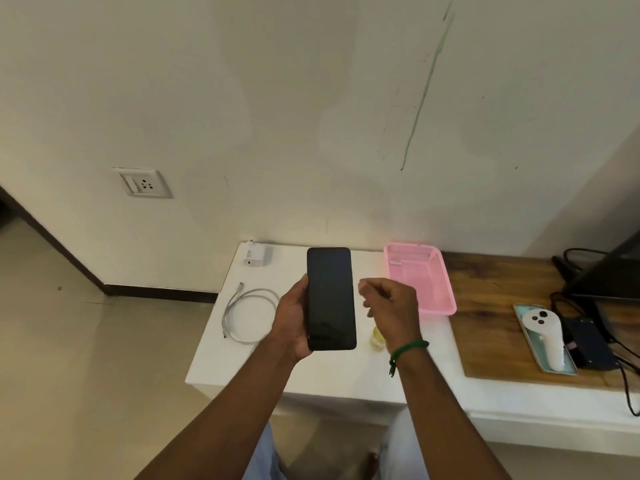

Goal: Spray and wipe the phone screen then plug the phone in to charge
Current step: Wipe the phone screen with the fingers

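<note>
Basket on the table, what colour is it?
The basket is pink, with small holes in its walls. The head view, the only one, shows it clearly.

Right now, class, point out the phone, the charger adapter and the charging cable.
phone (331, 299), head view, middle of the dark screen.
charger adapter (255, 253), head view, white body.
charging cable (226, 317), head view, left side of the loop.

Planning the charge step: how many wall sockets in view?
1. The wall socket sits on the wall, up and left of the charger on the white table. Others may lie out of frame.
</note>
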